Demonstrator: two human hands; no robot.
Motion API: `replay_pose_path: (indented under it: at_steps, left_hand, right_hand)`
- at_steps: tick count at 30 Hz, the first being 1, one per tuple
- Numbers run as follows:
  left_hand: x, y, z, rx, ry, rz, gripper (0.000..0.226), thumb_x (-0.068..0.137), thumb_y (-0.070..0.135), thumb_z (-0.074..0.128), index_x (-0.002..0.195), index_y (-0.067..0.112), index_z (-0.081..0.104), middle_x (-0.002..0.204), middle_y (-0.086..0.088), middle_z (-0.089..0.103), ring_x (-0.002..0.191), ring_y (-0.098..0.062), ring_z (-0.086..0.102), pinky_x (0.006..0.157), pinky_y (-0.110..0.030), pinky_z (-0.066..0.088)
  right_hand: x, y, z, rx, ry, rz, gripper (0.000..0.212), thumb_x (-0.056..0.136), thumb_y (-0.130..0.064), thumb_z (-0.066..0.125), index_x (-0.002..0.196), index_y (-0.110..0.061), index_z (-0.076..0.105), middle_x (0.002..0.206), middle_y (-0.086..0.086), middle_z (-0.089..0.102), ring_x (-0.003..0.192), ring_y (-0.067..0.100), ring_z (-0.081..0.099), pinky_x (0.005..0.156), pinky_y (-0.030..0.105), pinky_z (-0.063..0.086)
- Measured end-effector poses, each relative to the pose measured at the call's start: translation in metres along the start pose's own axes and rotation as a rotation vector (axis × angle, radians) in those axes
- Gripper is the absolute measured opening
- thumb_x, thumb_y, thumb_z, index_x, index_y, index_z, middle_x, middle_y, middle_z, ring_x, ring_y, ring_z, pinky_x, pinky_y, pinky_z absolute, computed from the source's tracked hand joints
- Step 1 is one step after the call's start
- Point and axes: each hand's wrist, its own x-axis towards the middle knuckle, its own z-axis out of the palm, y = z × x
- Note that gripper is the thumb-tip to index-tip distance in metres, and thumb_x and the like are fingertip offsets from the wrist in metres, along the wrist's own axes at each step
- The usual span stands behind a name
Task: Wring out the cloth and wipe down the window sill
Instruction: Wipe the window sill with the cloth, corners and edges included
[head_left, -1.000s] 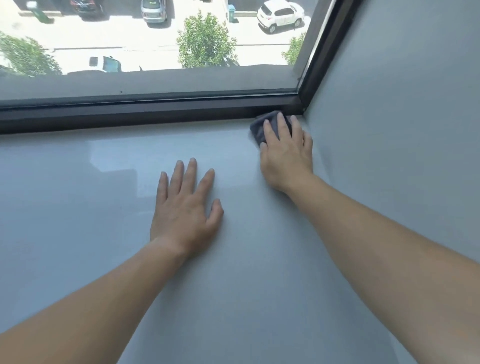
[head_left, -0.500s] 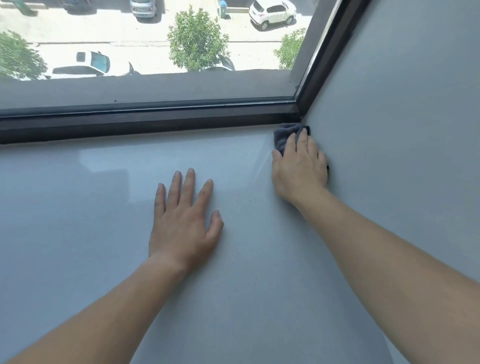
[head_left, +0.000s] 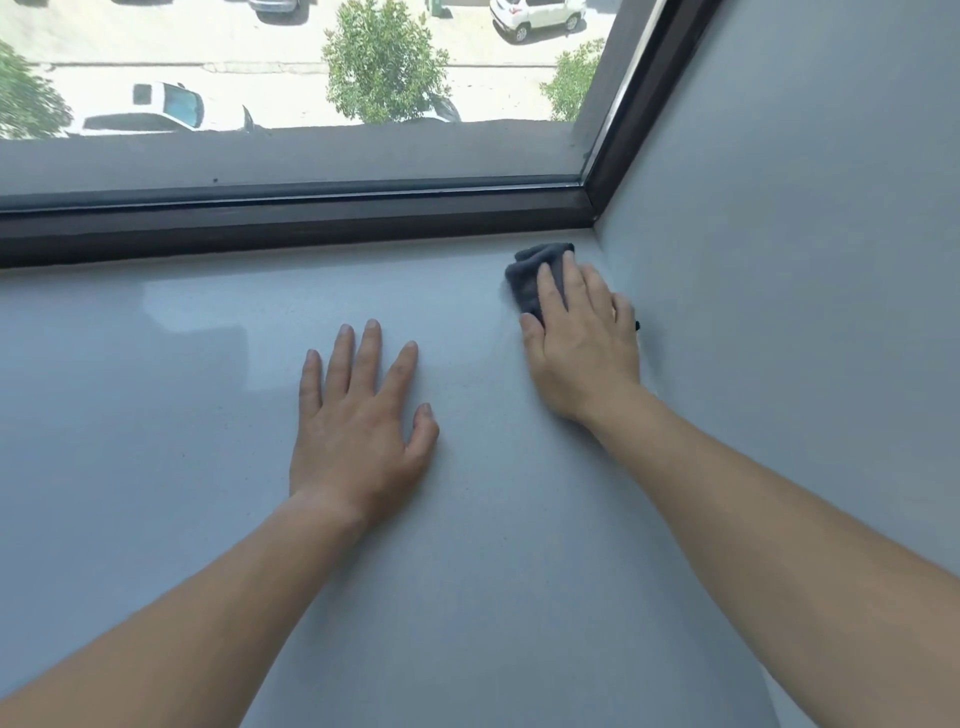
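A small dark grey cloth (head_left: 532, 275) lies bunched on the pale grey window sill (head_left: 156, 467), in the far right corner by the side wall. My right hand (head_left: 582, 338) presses flat on the cloth with straight fingers, covering most of it. My left hand (head_left: 358, 421) rests flat on the sill, fingers spread, a hand's width to the left of the right one.
The dark window frame (head_left: 311, 218) runs along the sill's far edge. A grey side wall (head_left: 805, 260) rises right beside the cloth. Through the glass, a street with cars and trees lies far below.
My right hand slid the cloth along the frame into the corner by the side wall, then drew it slightly toward me. My left hand stayed put.
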Motion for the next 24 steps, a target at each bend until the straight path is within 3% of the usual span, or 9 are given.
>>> replay_pose_path:
  at_steps: [3, 5, 8, 13, 18, 22, 24]
  left_hand:
    - [0.0, 0.0, 0.0, -0.001, 0.003, -0.002, 0.068, 0.091, 0.052, 0.019, 0.156, 0.03, 0.018, 0.167, -0.005, 0.002, 0.153, -0.023, -0.01, 0.122, -0.048, -0.004]
    - [0.0, 0.0, 0.001, 0.002, 0.006, -0.004, 0.068, 0.091, 0.052, 0.02, 0.155, 0.03, 0.017, 0.167, -0.005, 0.002, 0.153, -0.023, -0.009, 0.122, -0.048, -0.005]
    - [0.0, -0.001, 0.001, 0.005, 0.01, -0.004, 0.068, 0.091, 0.052, 0.021, 0.155, 0.03, 0.019, 0.167, -0.005, 0.003, 0.153, -0.023, -0.008, 0.122, -0.048, -0.004]
    - [0.001, -0.002, 0.002, -0.005, 0.016, 0.004, 0.066, 0.091, 0.051, 0.023, 0.154, 0.03, 0.022, 0.166, -0.006, 0.006, 0.153, -0.024, -0.006, 0.123, -0.048, -0.004]
    - [0.001, -0.002, 0.002, 0.007, 0.005, -0.001, 0.066, 0.091, 0.051, 0.02, 0.153, 0.03, 0.019, 0.166, -0.006, 0.004, 0.153, -0.023, -0.007, 0.122, -0.048, -0.005]
    - [0.001, -0.002, 0.002, 0.002, 0.009, 0.007, 0.067, 0.09, 0.051, 0.021, 0.153, 0.029, 0.021, 0.166, -0.007, 0.007, 0.153, -0.025, -0.004, 0.122, -0.048, -0.004]
    - [0.0, -0.003, 0.002, 0.001, 0.007, 0.005, 0.068, 0.089, 0.053, 0.02, 0.153, 0.029, 0.022, 0.166, -0.007, 0.007, 0.153, -0.025, -0.004, 0.122, -0.049, -0.004]
  right_hand:
    - [-0.005, -0.004, -0.006, 0.035, -0.031, 0.253, 0.071, 0.101, -0.053, 0.018, 0.157, -0.009, 0.013, 0.165, 0.015, 0.006, 0.149, 0.03, 0.009, 0.115, 0.047, 0.015]
    - [-0.019, -0.021, -0.006, 0.105, -0.037, 0.212, 0.076, 0.099, -0.056, 0.018, 0.156, -0.007, 0.013, 0.165, 0.015, 0.004, 0.15, 0.03, 0.006, 0.116, 0.047, 0.012]
    - [-0.047, -0.025, -0.002, 0.094, -0.03, -0.01, 0.077, 0.096, -0.057, 0.015, 0.156, -0.008, 0.015, 0.165, 0.013, 0.005, 0.15, 0.027, 0.007, 0.114, 0.045, 0.014]
    - [-0.034, 0.002, -0.004, 0.062, -0.061, 0.258, 0.074, 0.1, -0.055, 0.018, 0.157, -0.008, 0.01, 0.165, 0.014, 0.003, 0.15, 0.029, 0.006, 0.117, 0.046, 0.013]
    - [-0.096, 0.002, 0.003, 0.066, -0.032, 0.054, 0.074, 0.097, -0.054, 0.018, 0.156, -0.009, 0.017, 0.165, 0.012, 0.01, 0.149, 0.027, 0.013, 0.114, 0.046, 0.019]
    - [-0.101, 0.008, 0.005, 0.056, -0.041, 0.302, 0.073, 0.099, -0.052, 0.02, 0.157, -0.009, 0.012, 0.165, 0.013, 0.008, 0.15, 0.027, 0.011, 0.116, 0.046, 0.016]
    - [-0.11, -0.004, 0.004, 0.08, -0.059, 0.317, 0.074, 0.099, -0.053, 0.022, 0.157, -0.008, 0.009, 0.165, 0.014, 0.004, 0.151, 0.028, 0.008, 0.117, 0.046, 0.014]
